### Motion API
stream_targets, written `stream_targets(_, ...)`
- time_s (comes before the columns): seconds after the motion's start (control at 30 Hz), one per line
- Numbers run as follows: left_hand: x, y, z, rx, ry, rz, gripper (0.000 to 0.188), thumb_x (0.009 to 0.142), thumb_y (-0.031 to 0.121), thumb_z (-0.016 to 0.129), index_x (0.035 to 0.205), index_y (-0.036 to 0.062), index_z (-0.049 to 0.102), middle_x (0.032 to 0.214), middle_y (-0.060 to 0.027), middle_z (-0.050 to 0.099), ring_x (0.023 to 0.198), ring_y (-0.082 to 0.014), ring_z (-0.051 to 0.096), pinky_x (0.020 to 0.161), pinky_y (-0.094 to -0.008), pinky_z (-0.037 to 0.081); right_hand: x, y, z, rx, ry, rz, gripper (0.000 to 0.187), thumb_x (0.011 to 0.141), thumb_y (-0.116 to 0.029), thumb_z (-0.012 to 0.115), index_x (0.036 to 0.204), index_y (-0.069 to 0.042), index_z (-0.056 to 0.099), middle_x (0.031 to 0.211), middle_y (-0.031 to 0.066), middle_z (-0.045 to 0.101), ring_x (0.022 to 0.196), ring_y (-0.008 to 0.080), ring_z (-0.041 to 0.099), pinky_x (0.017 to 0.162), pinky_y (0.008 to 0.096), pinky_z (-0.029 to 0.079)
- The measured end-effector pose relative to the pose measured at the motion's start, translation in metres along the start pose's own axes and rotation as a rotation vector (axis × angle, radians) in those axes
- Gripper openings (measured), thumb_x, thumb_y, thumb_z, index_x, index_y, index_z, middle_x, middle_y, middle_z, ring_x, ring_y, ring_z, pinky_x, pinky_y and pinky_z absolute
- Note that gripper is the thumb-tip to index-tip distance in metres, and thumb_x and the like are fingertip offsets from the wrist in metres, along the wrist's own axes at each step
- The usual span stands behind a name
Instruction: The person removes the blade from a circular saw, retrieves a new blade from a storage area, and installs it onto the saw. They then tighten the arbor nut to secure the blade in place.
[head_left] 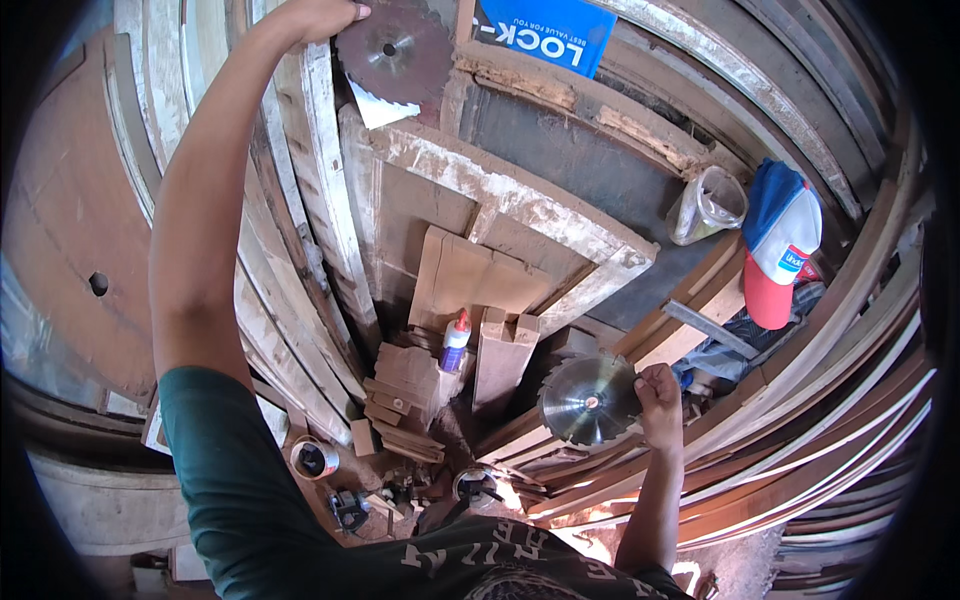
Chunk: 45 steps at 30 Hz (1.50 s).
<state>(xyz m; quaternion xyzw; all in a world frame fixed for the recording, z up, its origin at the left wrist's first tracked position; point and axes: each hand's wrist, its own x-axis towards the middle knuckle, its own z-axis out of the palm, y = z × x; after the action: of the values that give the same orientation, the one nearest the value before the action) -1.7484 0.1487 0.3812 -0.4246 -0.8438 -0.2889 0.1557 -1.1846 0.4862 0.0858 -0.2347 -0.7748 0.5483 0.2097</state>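
Observation:
My left arm stretches up to the top edge, where my left hand [322, 16] grips the upper left rim of a rusty circular saw blade [415, 60]. Most of its fingers are cut off or hidden; a thumb or fingertip shows at the rim. A white pointed sheet [380, 108] shows below that blade. Lower right, my right hand [659, 392] pinches the right edge of a shiny circular saw blade [572, 388], its toothed face turned up. Beneath and left of this blade stand a notched wooden block [500, 355] and a white glue bottle [455, 342] with an orange cap.
Long boards [310, 170] lean on the left; curved strips [790, 430] stack on the right. A framed wooden panel [510, 195] stands ahead. A blue sign [550, 35], clear plastic container [710, 205] and cap [783, 230] sit beyond. Buckets [314, 458] and tools [350, 510] lie low.

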Motion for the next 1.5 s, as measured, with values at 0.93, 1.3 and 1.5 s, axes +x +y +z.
stream_targets(0.93, 0.024, 0.007, 0.005, 0.632, 0.089, 0.103, 0.041, 0.086, -0.002, 0.068, 0.125, 0.0084, 0.067, 0.12, -0.0244, 0.068, 0.114, -0.0461, 0.065, 0.096, -0.0497, 0.054, -0.006, -0.004, 0.014, 0.037, -0.011, 0.064, 0.007, 0.102, 0.0, 0.06, 0.106, -0.004, 0.056, 0.093, -0.0018, 0.057, 0.085, 0.0058, 0.051, 0.078, 0.023, 0.041)
stream_targets(1.3, -0.009, 0.041, 0.0, 0.552, 0.809, -0.044, 0.081, 0.079, 0.0, 0.076, 0.154, 0.0061, 0.044, 0.151, -0.0263, 0.048, 0.136, -0.046, 0.05, 0.114, -0.0516, 0.044, -0.02, 0.01, 0.009, 0.04, -0.006, 0.095, 0.008, 0.102, 0.004, 0.058, 0.105, -0.003, 0.056, 0.089, 0.0001, 0.06, 0.081, 0.006, 0.054, 0.072, 0.0238, 0.043)
stream_targets(1.5, 0.039, -0.011, 0.017, 0.675, 1.067, -0.166, 0.108, 0.074, 0.0, 0.078, 0.167, 0.0051, 0.023, 0.162, -0.0273, 0.039, 0.143, -0.047, 0.044, 0.123, -0.0515, 0.036, -0.021, 0.006, 0.017, 0.079, -0.027, 0.144, 0.007, 0.102, 0.003, 0.059, 0.104, -0.003, 0.056, 0.088, -0.0002, 0.061, 0.079, 0.0055, 0.054, 0.069, 0.0231, 0.042)
